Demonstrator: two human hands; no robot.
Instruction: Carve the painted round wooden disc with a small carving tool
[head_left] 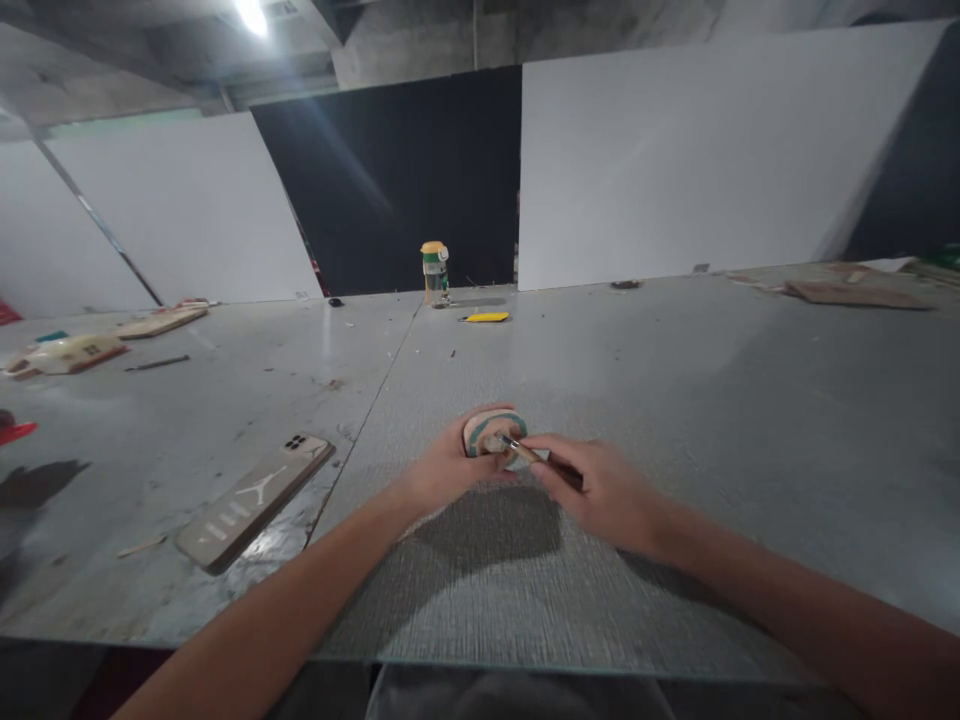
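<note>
My left hand (pixel 448 455) is wrapped around a small round piece (pixel 480 432), pale with a blue-green band, just above the table. I cannot make out exactly what kind of object it is. In my right hand (pixel 592 485) is a slim tool with a brown handle (pixel 564 470) and a metal end, gripped like a pen. Its tip (pixel 508 440) meets the face of the round piece, where a pale spot shows. My left fingers partly cover the piece. Shadows of both hands fall on the textured grey surface beneath.
A phone in a printed case (pixel 255 500) lies to the left. Farther back are a yellow cutter (pixel 486 317) and a bottle with a yellow lid (pixel 435 275). A thin rod (pixel 157 363) and a cream packet (pixel 71 355) lie far left; a brown board (pixel 855 293) lies far right.
</note>
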